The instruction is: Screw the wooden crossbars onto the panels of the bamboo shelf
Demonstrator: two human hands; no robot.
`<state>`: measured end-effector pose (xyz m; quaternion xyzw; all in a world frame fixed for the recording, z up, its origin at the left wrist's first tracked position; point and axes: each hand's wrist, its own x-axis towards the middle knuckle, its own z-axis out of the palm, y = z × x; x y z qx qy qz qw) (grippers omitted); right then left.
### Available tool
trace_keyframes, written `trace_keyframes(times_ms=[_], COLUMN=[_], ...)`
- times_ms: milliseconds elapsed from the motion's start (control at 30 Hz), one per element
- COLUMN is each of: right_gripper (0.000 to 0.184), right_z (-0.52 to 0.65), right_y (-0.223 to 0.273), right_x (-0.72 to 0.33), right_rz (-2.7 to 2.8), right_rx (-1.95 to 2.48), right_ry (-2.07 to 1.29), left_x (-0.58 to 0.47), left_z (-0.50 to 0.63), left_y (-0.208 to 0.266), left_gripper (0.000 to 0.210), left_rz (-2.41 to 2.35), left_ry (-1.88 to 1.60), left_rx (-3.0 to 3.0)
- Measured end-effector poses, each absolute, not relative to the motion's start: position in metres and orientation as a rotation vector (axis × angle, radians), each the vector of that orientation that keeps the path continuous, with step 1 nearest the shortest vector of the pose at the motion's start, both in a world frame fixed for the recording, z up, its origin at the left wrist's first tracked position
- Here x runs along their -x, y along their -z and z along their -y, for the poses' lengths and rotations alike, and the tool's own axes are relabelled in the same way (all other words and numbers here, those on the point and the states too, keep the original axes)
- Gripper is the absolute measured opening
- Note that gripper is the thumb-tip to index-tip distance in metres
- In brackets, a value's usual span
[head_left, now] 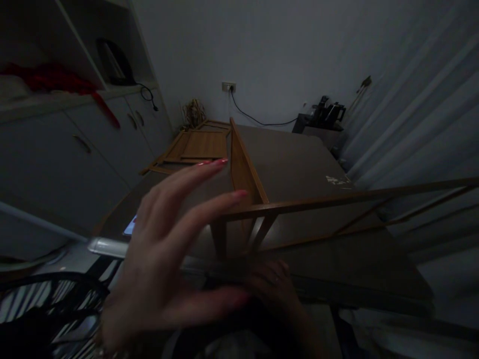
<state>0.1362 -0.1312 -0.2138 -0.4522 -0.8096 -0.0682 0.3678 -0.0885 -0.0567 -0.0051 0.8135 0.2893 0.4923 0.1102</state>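
Observation:
My left hand (pixel 160 249) is raised close to the camera, its fingers stretched out and the thumb well apart, with nothing between them. Behind its fingertips, a wooden frame (pixel 299 203) stands on the brown table (pixel 295 154). A long upright board (pixel 245 164) runs away from me to its corner, and short legs show beneath. Low at the table's near edge lies my right hand (pixel 269 279), dim and partly in shadow. Its fingers look loosely extended, and I see nothing held in them. My left hand partly covers a lit phone (pixel 129 227).
Flat wooden panels (pixel 204 144) lie at the table's far left. A coffee pot (pixel 334 113) stands on a dark stand at the back right. White cabinets (pixel 97 129) line the left, curtains (pixel 407 99) the right. A black chair (pixel 56 294) is at lower left.

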Motion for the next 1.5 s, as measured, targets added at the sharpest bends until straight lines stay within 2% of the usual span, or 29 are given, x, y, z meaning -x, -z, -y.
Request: trace_keyframes(times_ms=[133,333,567,900,1333,1500], right_gripper=[0.017,0.012,0.015,0.029,0.010,0.012], right_z=[0.132,0.132,0.129,0.134,0.133,0.135], right_y=[0.220,0.214,0.209,0.216,0.217,0.217], right_x=[-0.137,-0.137,-0.136,-0.139,-0.135,-0.135], right_rz=[2.108,2.115,2.094,2.057,1.978,1.959], right_rx=[1.195,1.162,1.127,1.110,1.069,1.111], right_ry=[0.221,0.190,0.181,0.242,0.258,0.383], left_x=[0.060,0.040,0.042,0.040,0.039,0.038], left_z=[0.070,0.044,0.041,0.039,0.041,0.042], left_y=[-0.025,-0.017,-0.013,-0.011,-0.013,-0.011], left_gripper=[0.071,0.070,0.057,0.054,0.049,0.047], left_rz=[-1.068,-1.324,-1.224,-1.328,-1.322,-1.322], left_ry=[-1.062,-0.843,-0.975,-0.960,-0.987,-1.026], left_rx=[-2.813,-2.866,-2.915,-2.996,-3.003,-2.991])
